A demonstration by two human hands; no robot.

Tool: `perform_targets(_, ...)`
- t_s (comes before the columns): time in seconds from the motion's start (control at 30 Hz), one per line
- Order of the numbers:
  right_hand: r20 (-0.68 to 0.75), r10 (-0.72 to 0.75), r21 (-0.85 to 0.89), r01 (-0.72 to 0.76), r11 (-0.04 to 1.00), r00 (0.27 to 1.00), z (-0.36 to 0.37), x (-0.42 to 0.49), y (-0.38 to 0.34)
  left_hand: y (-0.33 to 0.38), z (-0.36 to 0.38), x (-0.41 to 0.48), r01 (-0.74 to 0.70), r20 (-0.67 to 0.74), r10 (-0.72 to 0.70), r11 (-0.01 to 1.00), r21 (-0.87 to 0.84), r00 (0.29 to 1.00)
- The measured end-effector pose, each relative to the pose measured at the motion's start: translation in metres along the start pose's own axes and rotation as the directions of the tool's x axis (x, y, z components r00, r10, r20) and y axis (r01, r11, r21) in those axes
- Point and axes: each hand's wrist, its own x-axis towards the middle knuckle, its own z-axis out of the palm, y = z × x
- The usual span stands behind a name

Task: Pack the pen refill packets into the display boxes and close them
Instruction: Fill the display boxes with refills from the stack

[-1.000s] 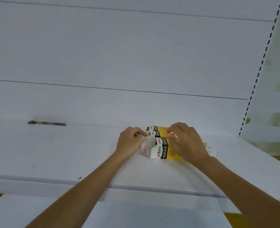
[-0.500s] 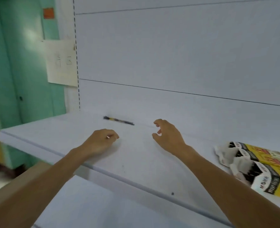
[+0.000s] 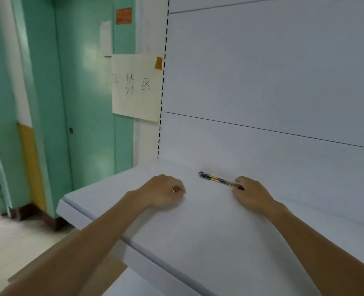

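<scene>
- Behind the shelf (image 3: 198, 231), the white back panel (image 3: 262, 82) rises plain. It fills most of the view.
- The shelf's flat top bears both forearms and the one packet. No display box shows here, so packing will likely mean carrying the packet away to one.
- Left of the shelf stand a green door (image 3: 87, 103) and a paper sign (image 3: 136, 88), neither part of the job.
- The left grip (image 3: 166, 192) rests on the shelf near its left end, well apart from the packet. Its fingers are loosely curled under and it holds nothing that I can see.
- The right grip (image 3: 251, 193) lies at the packet's right end with its fingers bent down over that tip and touching it. Whether finger and thumb have closed on it I cannot tell, as the back of the hand hides them.
- The packet (image 3: 217, 180) is long, thin and dark with a yellow patch. It lies flat near the back panel, between the two hands and nearer the right.
- It is probably very light, with slick film over stiff, slender refills.
- Lying flat, it gives little edge to get under. Tipping up the right end and then pinching across the narrow width with a small opening looks the best hold.
- A hard squeeze or bend could kink the refills.
</scene>
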Motion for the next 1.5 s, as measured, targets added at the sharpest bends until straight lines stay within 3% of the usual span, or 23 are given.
perform_targets(0.07, 0.006, -0.001, -0.142, 0.002, 0.99, 1.0, 0.006, 0.007, -0.005, -0.005, 0.002, 0.01, 0.0, -0.011, 0.0, 0.998, -0.056, 1.0)
perform_targets(0.2, -0.003, -0.163, -0.349, 0.152, 0.925, 0.987, 0.008, 0.007, -0.019, -0.018, 0.008, 0.02, 0.065, -0.053, -0.082, 0.963, -0.263, 0.995)
perform_targets(0.3, 0.01, -0.211, -0.374, 0.2, 0.906, 0.977, 0.008, -0.002, -0.03, -0.019, 0.005, 0.026, 0.022, -0.167, -0.043, 0.992, -0.126, 0.985)
perform_targets(0.4, 0.038, -0.249, -0.385, 0.245, 0.89, 0.968, 0.001, -0.014, -0.044, -0.012, 0.0, 0.029, -0.133, -0.257, 0.17, 0.979, 0.158, 0.951)
perform_targets(0.5, 0.102, -0.342, -0.364, 0.356, 0.861, 0.934, -0.005, -0.029, -0.062, 0.002, -0.001, 0.034, -0.336, -0.123, 0.427, 0.833, 0.44, 0.896)
perform_targets(0.63, 0.079, -0.427, -0.29, 0.43, 0.855, 0.901, -0.016, -0.059, -0.066, 0.029, 0.001, 0.04, -0.374, 0.053, 0.388, 0.828, 0.417, 0.92)
perform_targets(0.67, 0.065, -0.393, -0.193, 0.398, 0.897, 0.917, -0.022, -0.066, -0.058, 0.038, 0.002, 0.039, -0.362, 0.048, 0.375, 0.841, 0.403, 0.926)
perform_targets(0.73, 0.047, -0.229, 0.157, 0.219, 0.963, 0.972, -0.037, -0.079, -0.038, 0.059, 0.009, 0.04, -0.362, 0.001, 0.399, 0.83, 0.424, 0.917)
perform_targets(0.8, 0.037, -0.011, 0.416, -0.006, 0.909, 0.999, -0.051, -0.092, -0.016, 0.085, 0.019, 0.041, -0.404, -0.054, 0.477, 0.795, 0.453, 0.877)
perform_targets(0.87, 0.017, 0.174, 0.446, -0.164, 0.88, 0.985, -0.064, -0.106, 0.009, 0.115, 0.029, 0.041, -0.437, -0.089, 0.524, 0.782, 0.445, 0.847)
perform_targets(0.93, -0.024, 0.261, 0.457, -0.221, 0.861, 0.965, -0.078, -0.125, 0.032, 0.147, 0.036, 0.038, -0.459, -0.076, 0.533, 0.786, 0.415, 0.843)
perform_targets(1.13, -0.242, 0.294, 0.551, -0.118, 0.826, 0.925, -0.133, -0.184, 0.097, 0.249, 0.056, 0.025, -0.568, 0.071, 0.566, 0.8, 0.192, 0.821)
perform_targets(1.23, -0.218, 0.351, 0.648, -0.134, 0.75, 0.91, -0.165, -0.214, 0.136, 0.304, 0.071, 0.016, -0.556, 0.192, 0.545, 0.831, 0.006, 0.816)
perform_targets(1.33, -0.17, 0.362, 0.715, -0.138, 0.685, 0.917, -0.191, -0.247, 0.173, 0.355, 0.089, 0.0, -0.581, 0.18, 0.592, 0.806, -0.117, 0.785)
perform_targets(1.43, -0.228, 0.374, 0.664, -0.138, 0.735, 0.899, -0.205, -0.277, 0.207, 0.39, 0.106, -0.013, -0.596, 0.083, 0.634, 0.758, -0.264, 0.769)
perform_targets(1.5, -0.299, 0.401, 0.566, -0.177, 0.805, 0.866, -0.215, -0.298, 0.232, 0.405, 0.115, -0.017, -0.61, 0.066, 0.642, 0.751, -0.255, 0.763)
